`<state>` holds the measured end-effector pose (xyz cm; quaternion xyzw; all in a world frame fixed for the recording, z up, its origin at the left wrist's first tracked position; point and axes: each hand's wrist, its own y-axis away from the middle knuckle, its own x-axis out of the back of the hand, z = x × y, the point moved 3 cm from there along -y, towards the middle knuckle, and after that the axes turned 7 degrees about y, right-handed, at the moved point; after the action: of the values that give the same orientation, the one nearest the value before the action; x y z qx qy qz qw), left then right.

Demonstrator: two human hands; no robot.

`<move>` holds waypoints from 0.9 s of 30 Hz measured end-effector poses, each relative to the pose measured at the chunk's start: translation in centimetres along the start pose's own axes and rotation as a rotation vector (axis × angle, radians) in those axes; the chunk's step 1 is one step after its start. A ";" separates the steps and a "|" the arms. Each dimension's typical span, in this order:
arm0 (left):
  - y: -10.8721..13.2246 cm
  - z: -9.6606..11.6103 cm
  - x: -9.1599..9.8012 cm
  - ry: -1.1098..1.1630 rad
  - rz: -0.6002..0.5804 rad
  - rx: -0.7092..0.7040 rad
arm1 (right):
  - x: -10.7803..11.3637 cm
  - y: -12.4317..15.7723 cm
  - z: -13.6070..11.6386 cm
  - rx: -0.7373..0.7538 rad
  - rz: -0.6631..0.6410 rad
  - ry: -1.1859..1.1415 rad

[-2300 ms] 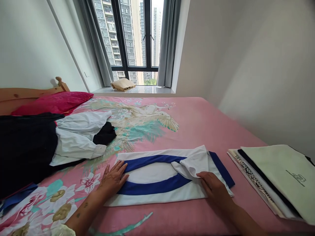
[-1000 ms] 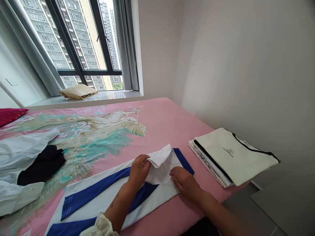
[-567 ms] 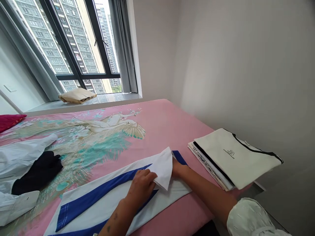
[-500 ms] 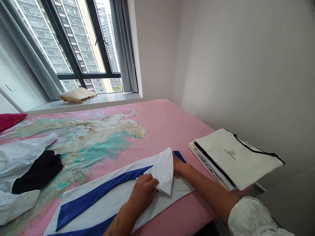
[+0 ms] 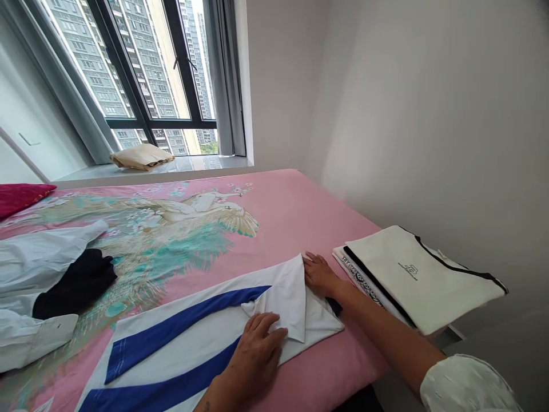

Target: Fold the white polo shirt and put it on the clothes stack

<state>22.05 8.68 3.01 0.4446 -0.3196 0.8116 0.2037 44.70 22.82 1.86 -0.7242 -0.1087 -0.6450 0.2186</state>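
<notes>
A white garment with blue stripes [image 5: 180, 335] lies spread on the bed, and a white sleeve-like part [image 5: 287, 303] is folded over at its right end. My left hand [image 5: 259, 350] rests on the garment beside this folded part, palm down with the fingers lying loosely on the cloth. At the folded part's right edge is my right hand [image 5: 321, 276], its fingers stretched out and touching the fabric. Part of the garment lies under my right wrist, which hides it.
A stack of folded clothes with a cream one on top [image 5: 424, 280] sits at the bed's right edge. On the left lie white clothes [image 5: 38, 257] and a black item [image 5: 75, 286]. A pink patterned sheet [image 5: 295, 212] covers the bed. A beige bundle [image 5: 142, 156] rests on the windowsill.
My right hand has come out from under the folded white part and now lies flat at its edge. My left fingers have loosened on the cloth. The view has shifted slightly.
</notes>
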 end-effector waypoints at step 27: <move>-0.6 -4.0 2.0 -0.087 0.394 0.173 | 4.1 8.2 -7.0 -0.083 0.287 -0.565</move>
<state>19.03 11.97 3.28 0.4240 -0.3381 0.8401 -0.0117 42.66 11.89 4.90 -0.8910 -0.0353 -0.3846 0.2387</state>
